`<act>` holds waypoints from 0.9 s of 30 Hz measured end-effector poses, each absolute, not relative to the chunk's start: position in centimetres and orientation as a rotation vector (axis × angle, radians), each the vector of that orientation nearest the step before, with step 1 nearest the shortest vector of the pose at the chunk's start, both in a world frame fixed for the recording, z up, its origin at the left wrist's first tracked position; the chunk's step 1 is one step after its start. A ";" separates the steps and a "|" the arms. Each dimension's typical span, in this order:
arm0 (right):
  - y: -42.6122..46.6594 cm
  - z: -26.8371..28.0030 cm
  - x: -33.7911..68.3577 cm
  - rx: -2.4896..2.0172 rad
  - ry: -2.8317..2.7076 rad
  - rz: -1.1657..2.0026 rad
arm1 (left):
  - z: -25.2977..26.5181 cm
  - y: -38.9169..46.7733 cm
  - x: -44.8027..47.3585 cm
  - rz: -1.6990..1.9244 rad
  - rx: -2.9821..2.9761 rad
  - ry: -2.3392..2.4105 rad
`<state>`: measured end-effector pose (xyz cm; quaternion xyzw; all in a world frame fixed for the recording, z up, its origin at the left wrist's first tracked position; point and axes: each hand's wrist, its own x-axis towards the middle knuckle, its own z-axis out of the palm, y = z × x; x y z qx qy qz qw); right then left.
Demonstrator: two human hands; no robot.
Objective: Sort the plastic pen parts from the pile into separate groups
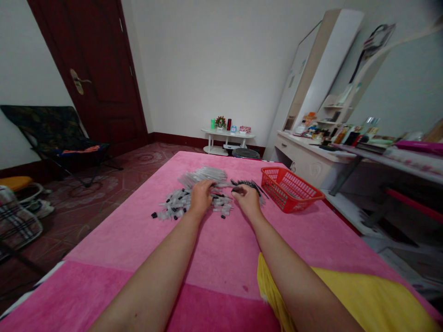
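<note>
My left hand (201,198) is closed, thumb and fingers pinched at the near edge of a pile of clear pen tubes (206,174). A thin clear tube reaches from its fingertips toward my right hand (248,199). The right fingers are also pinched together, on a small black piece (237,189) that is mostly covered. Beside and under my left hand lies a heap of clear caps with black ends (178,203). Beyond my right hand is a bunch of thin dark sticks (246,183), like pen refills. The fingertips are small and partly blurred.
A red plastic basket (290,189) stands right of my right hand on the pink cloth (221,258). Yellow fabric (367,295) lies under my right forearm. Beyond are a white side table (228,133), a folding chair (58,133) and a cluttered dresser (311,154).
</note>
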<state>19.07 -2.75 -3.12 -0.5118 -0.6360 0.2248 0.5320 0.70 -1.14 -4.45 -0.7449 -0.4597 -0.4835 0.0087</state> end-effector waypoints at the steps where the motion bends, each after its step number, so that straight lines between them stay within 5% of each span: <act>1: -2.5 -3.2 19.4 -1.211 -1.471 0.547 | -4.4 -1.2 0.8 -1.478 -2.352 -1.419; 27: -2.7 -3.1 19.3 -1.213 -1.504 0.517 | -4.3 -1.6 1.3 -1.255 -2.450 -1.434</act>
